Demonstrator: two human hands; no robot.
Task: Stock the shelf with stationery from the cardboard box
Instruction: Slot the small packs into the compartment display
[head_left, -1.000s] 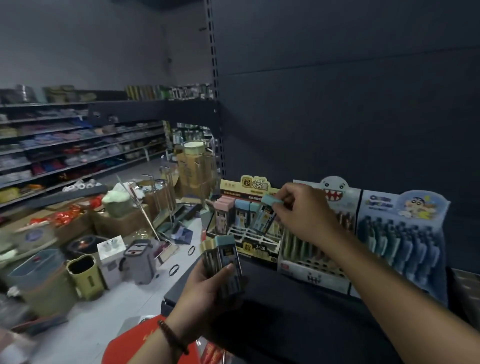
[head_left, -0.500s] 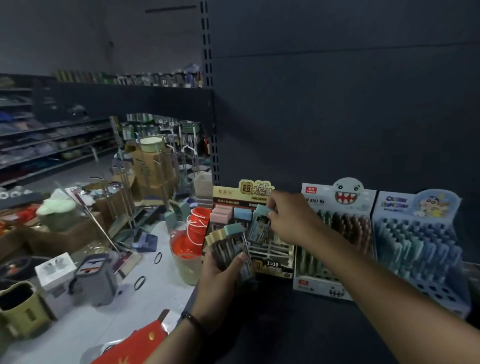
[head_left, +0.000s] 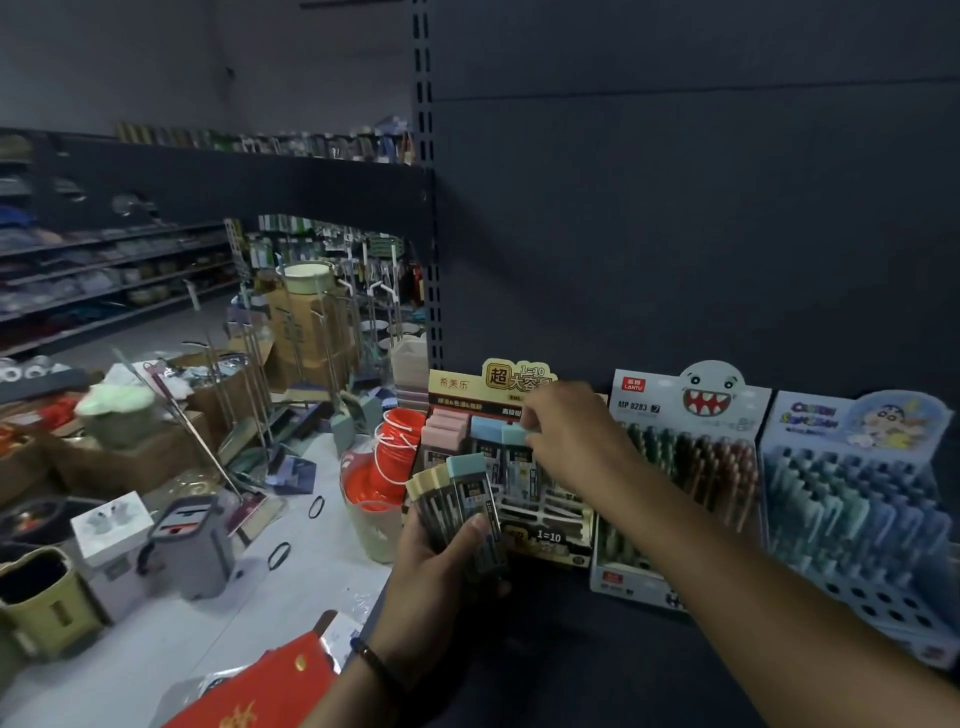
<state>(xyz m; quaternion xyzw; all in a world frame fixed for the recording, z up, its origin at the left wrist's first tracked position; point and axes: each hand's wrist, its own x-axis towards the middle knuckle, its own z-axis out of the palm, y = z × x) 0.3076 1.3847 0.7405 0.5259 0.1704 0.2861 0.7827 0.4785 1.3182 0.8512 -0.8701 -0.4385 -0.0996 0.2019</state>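
- Stationery cases (head_left: 470, 499), slim with pastel caps, sit fanned in the left hand (head_left: 441, 566), whose fingers and thumb curl round the bundle just in front of the display box (head_left: 550, 540)
- right hand (head_left: 571, 441) pinches one blue-capped case (head_left: 514, 435) at its top, over the box's rear slots, beside pink-capped cases standing there
- display box stands on the dark shelf (head_left: 571, 654), just beside a shark-faced pen display (head_left: 691, 467); a blue pen display (head_left: 857, 499) comes next
- orange buckets (head_left: 395, 441) are stacked on the floor (head_left: 291, 571) at left
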